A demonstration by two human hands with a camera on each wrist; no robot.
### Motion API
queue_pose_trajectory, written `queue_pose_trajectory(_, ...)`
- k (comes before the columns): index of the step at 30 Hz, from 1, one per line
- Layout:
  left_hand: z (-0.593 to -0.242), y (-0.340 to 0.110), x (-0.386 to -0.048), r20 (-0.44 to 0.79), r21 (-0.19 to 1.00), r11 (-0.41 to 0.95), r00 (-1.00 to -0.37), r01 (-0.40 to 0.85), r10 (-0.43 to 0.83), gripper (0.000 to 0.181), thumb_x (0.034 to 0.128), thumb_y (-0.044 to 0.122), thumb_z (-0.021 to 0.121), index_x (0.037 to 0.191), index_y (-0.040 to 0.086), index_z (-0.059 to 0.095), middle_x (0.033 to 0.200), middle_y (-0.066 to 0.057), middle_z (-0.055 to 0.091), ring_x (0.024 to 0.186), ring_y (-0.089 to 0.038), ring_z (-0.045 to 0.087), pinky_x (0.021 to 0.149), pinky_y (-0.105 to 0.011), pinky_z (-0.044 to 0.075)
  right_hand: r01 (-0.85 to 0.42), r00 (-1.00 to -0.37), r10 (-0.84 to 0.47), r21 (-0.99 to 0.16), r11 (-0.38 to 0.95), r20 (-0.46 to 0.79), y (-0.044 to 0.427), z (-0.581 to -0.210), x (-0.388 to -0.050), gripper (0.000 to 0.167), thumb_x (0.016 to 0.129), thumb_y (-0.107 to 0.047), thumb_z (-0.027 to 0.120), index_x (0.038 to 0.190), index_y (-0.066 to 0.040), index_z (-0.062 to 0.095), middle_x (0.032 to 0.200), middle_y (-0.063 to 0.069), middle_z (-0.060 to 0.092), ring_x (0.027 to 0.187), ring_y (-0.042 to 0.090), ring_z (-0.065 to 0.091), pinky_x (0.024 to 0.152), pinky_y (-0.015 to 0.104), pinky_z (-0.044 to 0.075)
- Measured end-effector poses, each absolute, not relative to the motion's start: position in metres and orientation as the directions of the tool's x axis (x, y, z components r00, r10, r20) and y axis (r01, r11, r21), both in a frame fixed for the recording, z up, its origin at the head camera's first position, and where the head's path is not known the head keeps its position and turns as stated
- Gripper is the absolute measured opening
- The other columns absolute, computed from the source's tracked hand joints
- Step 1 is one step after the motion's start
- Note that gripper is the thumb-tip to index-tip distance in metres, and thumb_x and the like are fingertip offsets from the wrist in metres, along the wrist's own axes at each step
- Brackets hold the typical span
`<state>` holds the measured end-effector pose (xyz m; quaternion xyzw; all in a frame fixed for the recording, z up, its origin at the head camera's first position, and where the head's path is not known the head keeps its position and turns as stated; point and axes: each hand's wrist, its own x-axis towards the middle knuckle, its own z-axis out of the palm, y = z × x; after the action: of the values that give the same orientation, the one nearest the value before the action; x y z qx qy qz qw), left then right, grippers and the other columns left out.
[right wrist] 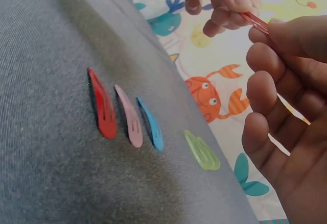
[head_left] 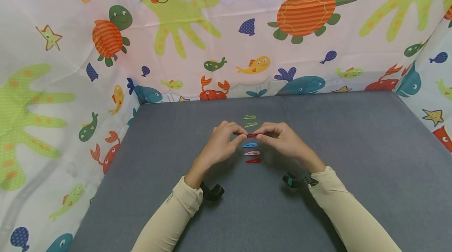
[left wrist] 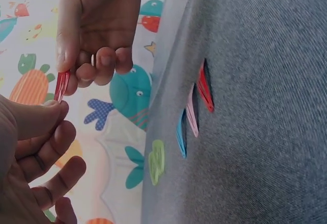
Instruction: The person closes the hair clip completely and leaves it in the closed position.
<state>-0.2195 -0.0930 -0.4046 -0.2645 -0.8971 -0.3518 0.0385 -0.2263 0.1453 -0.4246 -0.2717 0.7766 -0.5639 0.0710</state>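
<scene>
Above the table, my left hand (head_left: 223,142) and right hand (head_left: 284,141) pinch opposite ends of one red snap hair clip (head_left: 252,136) between thumb and forefinger. Both wrist views show this red clip (left wrist: 62,86) between the two thumbs; the fingertips cover its ends. Below the hands in the head view, a blue hair clip (head_left: 250,145), a pink hair clip (head_left: 252,153) and another red hair clip (head_left: 253,161) lie in a column. Farther back are two green hair clips (head_left: 249,117), whose parts look spread apart.
The clips lie on a grey cloth-covered table (head_left: 148,205). A curtain (head_left: 212,71) printed with sea animals stands along its back and sides. Each wrist wears a black strap with a device, one on the left (head_left: 213,193) and one on the right (head_left: 296,180).
</scene>
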Motion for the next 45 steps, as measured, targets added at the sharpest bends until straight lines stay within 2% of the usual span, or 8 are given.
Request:
queue_pose_trajectory(8, -0.4004, -0.0941, -0.2192, 0.248, 0.677, 0.541, -0.846, 0.499, 0.471, 0.01, 0.0965, 0.017, 0.07, 0.101, 0.012, 0.077, 0.1, -0.001, 0.073, 0.102, -0.019, 0.056, 0.092, -0.048, 0.046, -0.313, -0.836, -0.519, -0.931, 0.185, 0.178, 0.1475, -0.423, -0.2266, 0.022, 0.101, -0.015, 0.064, 0.114, -0.001, 0.075, 0.104, 0.002, 0.073, 0.09, 0.018, 0.065, 0.084, 0.04, 0.056)
queue_pose_trajectory(13, -0.4002, -0.0953, -0.2205, 0.229, 0.708, 0.517, -0.849, 0.481, 0.476, 0.009, 0.0964, 0.017, 0.071, 0.1, 0.012, 0.078, 0.097, 0.002, 0.074, 0.099, -0.016, 0.055, 0.087, -0.042, 0.048, -0.291, -0.841, -0.518, -0.938, 0.187, 0.158, 0.1485, -0.4239, -0.2267, 0.022, 0.101, -0.016, 0.063, 0.113, -0.003, 0.076, 0.102, 0.004, 0.072, 0.088, 0.019, 0.063, 0.082, 0.037, 0.054)
queue_pose_trajectory(18, -0.4001, -0.0962, -0.2218, 0.217, 0.733, 0.5, -0.855, 0.462, 0.472, 0.009, 0.0961, 0.018, 0.071, 0.098, 0.013, 0.079, 0.095, 0.003, 0.074, 0.096, -0.014, 0.055, 0.085, -0.036, 0.045, -0.279, -0.842, -0.515, -0.947, 0.158, 0.162, 0.1479, -0.4244, -0.2264, 0.023, 0.102, -0.015, 0.061, 0.112, 0.002, 0.074, 0.089, 0.003, 0.064, 0.083, 0.018, 0.058, 0.079, 0.036, 0.051)
queue_pose_trajectory(22, -0.4004, -0.0964, -0.2221, 0.198, 0.749, 0.503, -0.871, 0.431, 0.451, 0.01, 0.097, 0.018, 0.07, 0.097, 0.013, 0.078, 0.095, 0.001, 0.073, 0.097, -0.016, 0.056, 0.087, -0.043, 0.047, -0.295, -0.846, -0.5, -0.945, 0.144, 0.187, 0.1462, -0.4239, -0.2259, 0.021, 0.102, -0.014, 0.063, 0.112, 0.0, 0.075, 0.092, 0.002, 0.067, 0.085, 0.016, 0.062, 0.08, 0.032, 0.054)
queue_pose_trajectory(26, -0.4, -0.0965, -0.2215, 0.162, 0.775, 0.502, -0.888, 0.384, 0.43, 0.012, 0.0982, 0.018, 0.069, 0.099, 0.01, 0.078, 0.098, -0.002, 0.072, 0.099, -0.019, 0.057, 0.095, -0.055, 0.046, -0.363, -0.841, -0.481, -0.918, 0.162, 0.247, 0.1455, -0.4229, -0.2248, 0.02, 0.1, -0.012, 0.065, 0.117, -0.005, 0.074, 0.107, 0.01, 0.072, 0.092, 0.017, 0.068, 0.081, 0.029, 0.056)
queue_pose_trajectory(31, -0.3991, -0.0978, -0.2205, 0.138, 0.786, 0.507, -0.9, 0.354, 0.413, 0.013, 0.0984, 0.019, 0.068, 0.099, 0.011, 0.078, 0.099, -0.002, 0.072, 0.1, -0.019, 0.059, 0.095, -0.054, 0.047, -0.49, -0.829, -0.433, -0.833, 0.256, 0.354, 0.1442, -0.4228, -0.2241, 0.024, 0.095, -0.009, 0.071, 0.118, -0.012, 0.075, 0.096, 0.004, 0.07, 0.081, 0.015, 0.06, 0.073, 0.027, 0.05)
queue_pose_trajectory(36, -0.399, -0.0987, -0.22, 0.12, 0.796, 0.506, -0.905, 0.334, 0.408, 0.012, 0.0984, 0.02, 0.068, 0.097, 0.013, 0.077, 0.098, -0.002, 0.071, 0.101, -0.02, 0.058, 0.095, -0.054, 0.046, -0.531, -0.817, -0.421, -0.8, 0.28, 0.395, 0.1419, -0.4211, -0.2221, 0.027, 0.09, -0.008, 0.076, 0.116, -0.017, 0.076, 0.092, -0.001, 0.067, 0.077, 0.015, 0.057, 0.07, 0.027, 0.048)
queue_pose_trajectory(45, -0.3977, -0.0984, -0.2188, 0.114, 0.807, 0.493, -0.906, 0.324, 0.408, 0.011, 0.0979, 0.02, 0.069, 0.096, 0.012, 0.077, 0.097, -0.002, 0.07, 0.1, -0.019, 0.06, 0.096, -0.054, 0.047, -0.618, -0.762, -0.428, -0.743, 0.256, 0.486, 0.1412, -0.4235, -0.225, 0.028, 0.086, -0.004, 0.08, 0.111, -0.013, 0.077, 0.088, 0.0, 0.068, 0.072, 0.012, 0.053, 0.065, 0.03, 0.047)
